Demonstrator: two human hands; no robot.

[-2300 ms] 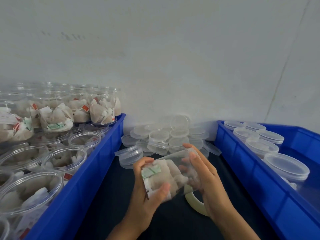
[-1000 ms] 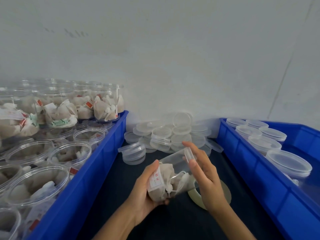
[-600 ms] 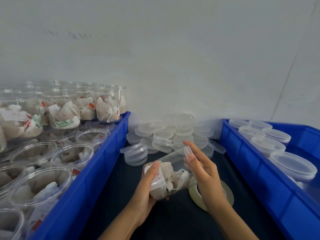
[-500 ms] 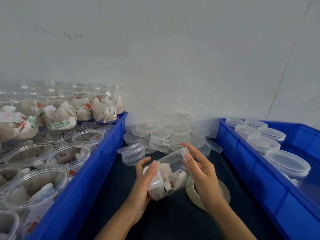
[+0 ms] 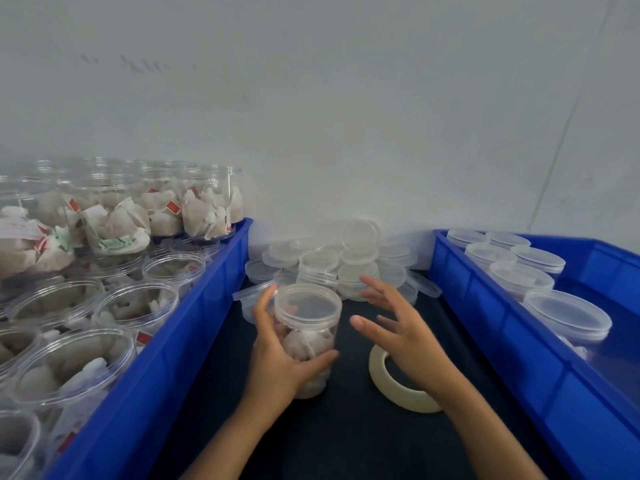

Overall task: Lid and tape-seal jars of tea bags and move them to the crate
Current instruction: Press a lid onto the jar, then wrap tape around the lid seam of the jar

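Observation:
A clear plastic jar [image 5: 306,341] of tea bags stands upright on the dark surface with its clear lid [image 5: 307,304] on top. My left hand [image 5: 280,358] grips the jar's body from the left. My right hand [image 5: 398,327] hovers just right of the jar, fingers spread, touching nothing. A roll of pale tape [image 5: 398,386] lies flat under my right wrist. The blue crate on the right [image 5: 540,386] holds several lidded jars [image 5: 568,315].
The blue crate on the left [image 5: 162,358] is packed with several open jars of tea bags [image 5: 135,306], some stacked at the back. A heap of loose clear lids [image 5: 346,261] lies against the white wall behind the jar.
The jar was tilted on its side between both hands; now it stands upright with the lid on. My right hand has let go and pulled away to the right.

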